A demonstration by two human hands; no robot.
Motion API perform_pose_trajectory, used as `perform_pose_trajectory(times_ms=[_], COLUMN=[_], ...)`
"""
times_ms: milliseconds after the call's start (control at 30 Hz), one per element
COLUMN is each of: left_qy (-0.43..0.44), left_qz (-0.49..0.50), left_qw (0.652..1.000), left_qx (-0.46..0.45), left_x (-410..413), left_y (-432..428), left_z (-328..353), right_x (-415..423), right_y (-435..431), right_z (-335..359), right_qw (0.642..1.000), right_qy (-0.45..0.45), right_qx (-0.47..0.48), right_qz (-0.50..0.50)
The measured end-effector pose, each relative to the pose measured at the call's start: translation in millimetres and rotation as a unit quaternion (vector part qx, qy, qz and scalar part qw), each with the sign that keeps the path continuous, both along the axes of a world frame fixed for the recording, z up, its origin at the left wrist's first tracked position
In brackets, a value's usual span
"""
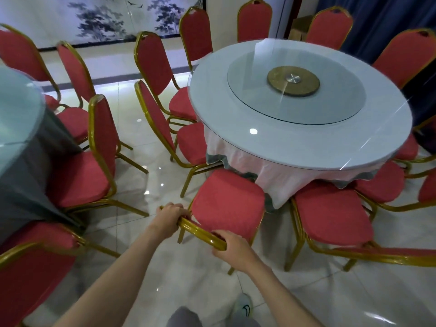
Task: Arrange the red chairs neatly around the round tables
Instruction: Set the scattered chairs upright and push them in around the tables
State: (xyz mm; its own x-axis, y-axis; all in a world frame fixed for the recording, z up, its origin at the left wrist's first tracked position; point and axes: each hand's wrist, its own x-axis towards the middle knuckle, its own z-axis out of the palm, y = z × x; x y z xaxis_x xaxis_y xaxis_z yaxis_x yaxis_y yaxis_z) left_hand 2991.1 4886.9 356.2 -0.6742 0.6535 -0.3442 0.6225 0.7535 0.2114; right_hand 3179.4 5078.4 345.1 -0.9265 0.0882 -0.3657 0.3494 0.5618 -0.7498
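Grips gold metal top rail (pixel 200 232) of red padded chair (pixel 227 204) with left hand (pixel 171 214) and right hand (pixel 232 244), fingers (pixel 220 234) clenched round it; seat pointing straight ahead, front edge at white round glass-topped counter (pixel 212 90).

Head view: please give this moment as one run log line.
chair: seat toward round table, front edge near tablecloth | left hand: grips its back rail | right hand: grips same rail
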Motion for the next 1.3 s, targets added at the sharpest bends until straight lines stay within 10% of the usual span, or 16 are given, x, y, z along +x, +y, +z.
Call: perform_pose_trajectory(times_ms=[533,767,1300], left_qy=[-0.075,-0.075,-0.056], left_qz=[-0.092,-0.103,-0.146], left_qw=[0.993,0.983,0.977], left_qx=[0.000,0.133,0.147], left_x=[-48.7,-46.8,-69.4], left_y=[-44.6,-59.0,-29.6], left_z=[-30.9,-48.7,-39.0], right_x=[-28.9,-13.2,-26.7], right_y=[-56.8,-79.4,-58.9], right_z=[-4.2,-9.6,-11.3], right_qw=[0.972,0.932,0.893], right_qy=[-0.064,-0.018,-0.017], right_qx=[0.185,0.232,0.372], right_qz=[-0.133,-0.278,-0.255])
